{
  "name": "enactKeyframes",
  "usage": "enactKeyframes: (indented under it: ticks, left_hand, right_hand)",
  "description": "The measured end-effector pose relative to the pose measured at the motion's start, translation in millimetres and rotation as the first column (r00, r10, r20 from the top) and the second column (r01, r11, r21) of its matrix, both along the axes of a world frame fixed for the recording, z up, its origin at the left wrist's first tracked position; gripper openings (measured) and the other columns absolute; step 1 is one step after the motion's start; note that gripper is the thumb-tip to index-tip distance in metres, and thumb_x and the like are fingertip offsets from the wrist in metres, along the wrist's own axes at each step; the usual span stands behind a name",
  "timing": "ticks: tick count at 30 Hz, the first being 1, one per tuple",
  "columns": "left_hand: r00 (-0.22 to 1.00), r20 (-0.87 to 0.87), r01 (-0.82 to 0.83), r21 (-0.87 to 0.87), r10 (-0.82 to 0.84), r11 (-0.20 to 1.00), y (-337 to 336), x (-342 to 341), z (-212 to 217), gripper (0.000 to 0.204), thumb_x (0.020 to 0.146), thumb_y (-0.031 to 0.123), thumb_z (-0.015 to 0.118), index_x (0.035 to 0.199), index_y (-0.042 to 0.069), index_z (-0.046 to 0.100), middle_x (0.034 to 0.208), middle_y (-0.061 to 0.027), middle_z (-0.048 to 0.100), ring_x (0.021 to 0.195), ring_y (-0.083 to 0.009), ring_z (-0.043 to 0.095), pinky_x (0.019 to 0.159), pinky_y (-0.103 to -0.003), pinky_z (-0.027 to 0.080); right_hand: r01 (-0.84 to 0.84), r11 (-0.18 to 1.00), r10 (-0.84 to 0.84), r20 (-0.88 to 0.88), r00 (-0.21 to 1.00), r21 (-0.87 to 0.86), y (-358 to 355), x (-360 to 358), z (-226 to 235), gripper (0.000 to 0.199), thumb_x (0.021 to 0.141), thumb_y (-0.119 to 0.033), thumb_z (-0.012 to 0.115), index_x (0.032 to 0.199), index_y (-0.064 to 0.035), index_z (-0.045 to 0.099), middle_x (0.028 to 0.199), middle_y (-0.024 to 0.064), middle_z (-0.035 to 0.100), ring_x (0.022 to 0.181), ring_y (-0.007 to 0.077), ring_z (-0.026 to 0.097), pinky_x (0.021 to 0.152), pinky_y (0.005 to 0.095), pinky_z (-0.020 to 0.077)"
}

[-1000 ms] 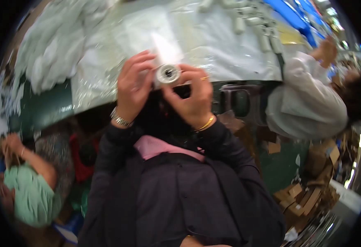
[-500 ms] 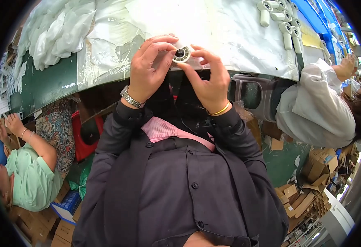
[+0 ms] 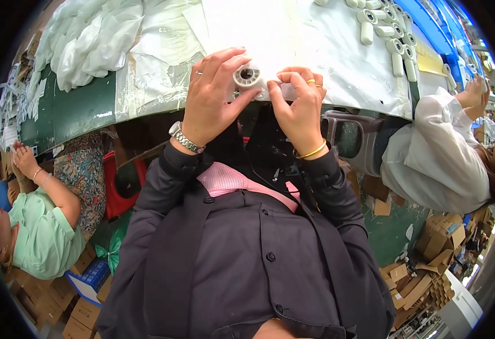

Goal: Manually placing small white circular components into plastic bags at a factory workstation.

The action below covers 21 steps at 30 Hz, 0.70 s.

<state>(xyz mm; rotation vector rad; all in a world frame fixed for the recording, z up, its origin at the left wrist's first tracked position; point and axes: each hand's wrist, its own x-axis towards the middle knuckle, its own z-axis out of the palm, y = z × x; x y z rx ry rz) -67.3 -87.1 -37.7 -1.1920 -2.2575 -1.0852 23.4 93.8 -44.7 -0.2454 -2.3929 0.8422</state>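
Observation:
My left hand is closed round a small white round part, thumb on its near right side and fingers at its left. The part has a ribbed ring about a dark centre, facing up, and stands above the near edge of the white-covered table. To its right, apart from the part, my right hand is closed in a pinch of thumb and forefinger. What that pinch holds, if anything, is too small to make out.
Several white round-headed pieces with handles lie at the table's far right. Crumpled white plastic bags are heaped at the far left. Co-workers sit on both sides, one in a white sleeve, one in a green shirt.
My right hand has come off the white part and moved right, its fingers drawn together. The left hand keeps the part, which has turned so that its ringed face points more upward.

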Motion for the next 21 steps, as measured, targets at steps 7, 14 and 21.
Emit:
enactKeyframes:
  ticks: [7,14,21]
  left_hand:
    - [0.985,-0.045,-0.166,0.002,0.166,0.986,9.5,-11.6,7.4,0.067,0.08,0.035,0.093,0.135,0.009,0.065,0.131,-0.0086,0.068,0.118,-0.0299,0.065,0.099,-0.042,0.049]
    - [0.957,0.027,-0.284,-0.117,0.288,0.952,16.5,-14.9,7.0,0.062,0.081,0.028,0.091,0.133,0.008,0.065,0.109,-0.0065,0.071,0.102,-0.0296,0.065,0.091,-0.043,0.049]
    - [0.934,0.262,-0.22,-0.117,0.244,0.968,15.0,-2.8,6.3,0.055,0.083,-0.001,0.075,0.136,0.009,0.064,0.086,-0.006,0.066,0.086,-0.0287,0.066,0.077,-0.042,0.051]
  right_hand:
    - [-0.143,0.948,0.168,0.065,0.984,-0.283,5.9,4.6,2.9,0.017,0.09,-0.014,0.08,0.099,-0.0016,0.073,0.097,0.0083,0.072,0.101,0.0254,0.063,0.089,0.0364,0.0477]
    - [-0.154,0.938,0.19,0.088,0.978,-0.311,7.2,7.7,9.0,0.015,0.091,-0.012,0.077,0.097,0.0001,0.072,0.094,0.0103,0.072,0.095,0.0247,0.063,0.086,0.0352,0.049]
    - [-0.063,0.992,0.072,0.077,0.994,-0.107,18.4,16.8,13.7,0.026,0.087,-0.015,0.079,0.111,-0.0074,0.072,0.11,0.0072,0.073,0.108,0.0248,0.062,0.102,0.0384,0.0397]
